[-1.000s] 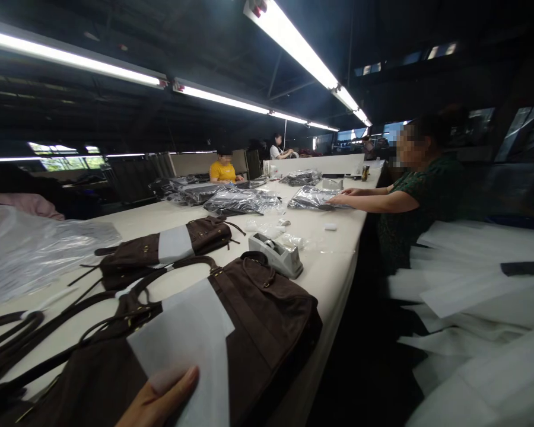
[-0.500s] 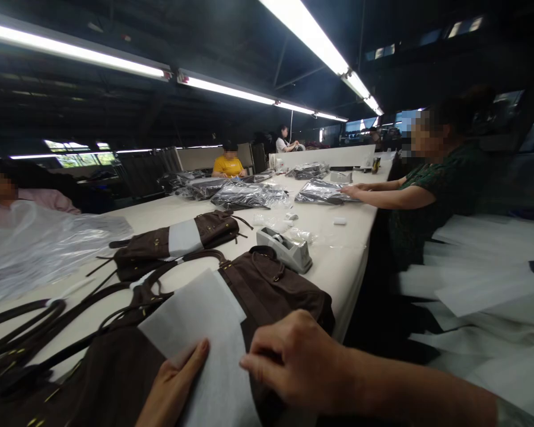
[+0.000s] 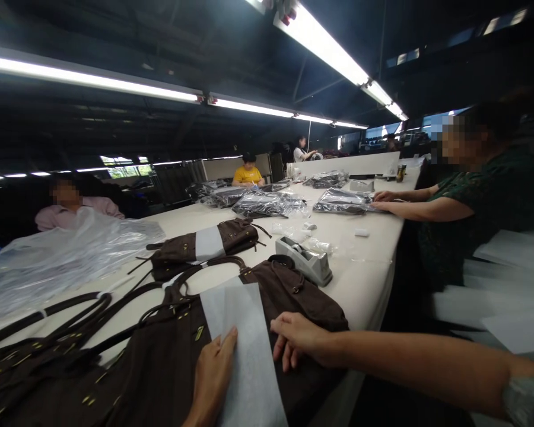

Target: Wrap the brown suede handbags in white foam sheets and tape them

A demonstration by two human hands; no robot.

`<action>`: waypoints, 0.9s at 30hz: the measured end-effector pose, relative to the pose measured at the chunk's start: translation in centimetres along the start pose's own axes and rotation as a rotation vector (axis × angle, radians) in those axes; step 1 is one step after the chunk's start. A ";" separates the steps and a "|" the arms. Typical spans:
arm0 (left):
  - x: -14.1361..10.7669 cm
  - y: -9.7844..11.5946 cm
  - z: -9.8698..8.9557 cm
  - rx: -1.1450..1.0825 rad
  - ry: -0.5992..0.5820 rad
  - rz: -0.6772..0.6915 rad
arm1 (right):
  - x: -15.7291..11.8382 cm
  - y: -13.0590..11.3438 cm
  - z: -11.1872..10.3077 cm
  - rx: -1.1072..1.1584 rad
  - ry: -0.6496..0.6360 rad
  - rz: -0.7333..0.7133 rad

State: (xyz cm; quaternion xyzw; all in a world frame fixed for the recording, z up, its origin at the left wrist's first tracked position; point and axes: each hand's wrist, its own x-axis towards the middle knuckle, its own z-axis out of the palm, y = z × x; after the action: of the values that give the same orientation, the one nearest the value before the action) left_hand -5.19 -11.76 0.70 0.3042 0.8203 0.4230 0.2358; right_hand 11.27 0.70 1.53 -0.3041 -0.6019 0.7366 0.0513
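Note:
A long white sheet [image 3: 244,344] lies flat across a dark brown bag [image 3: 300,302] at the near edge of the table. My left hand [image 3: 216,370] rests on the sheet's left side, thumb and fingers apart, holding nothing. Over the bag, just right of the sheet, is my right hand [image 3: 296,339], its thumb and index finger pressed together and the other fingers curled; anything between the fingertips is too small to make out. Beyond the bag stands a grey tape dispenser [image 3: 305,261].
Another brown bag [image 3: 169,255] with a white band lies farther left, near clear plastic sheeting [image 3: 75,255]. Plastic-wrapped items [image 3: 269,203] lie farther back. A person [image 3: 480,196] works at the right edge; white sheets [image 3: 507,284] hang nearby.
The white sheet now lies straight and flat across the bag, its folded-over part gone. My left hand has its fingers flatter on it. The view has swung left.

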 end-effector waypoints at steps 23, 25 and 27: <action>-0.4 -0.4 0.0 -0.184 0.081 0.064 | -4.9 -1.9 1.7 -0.271 -0.351 -0.179; -0.6 -0.3 0.0 -0.225 0.074 0.072 | -6.5 -1.5 2.6 -0.436 -0.257 -0.276; -0.8 -0.3 0.0 -0.249 0.054 0.088 | -7.7 -0.8 3.7 -0.597 -0.071 -0.410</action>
State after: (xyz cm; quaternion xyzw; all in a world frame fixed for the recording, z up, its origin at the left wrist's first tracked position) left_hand -4.73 -12.45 0.61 0.2969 0.7534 0.5395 0.2307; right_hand 15.36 -5.66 5.57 -0.1527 -0.8404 0.5129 0.0859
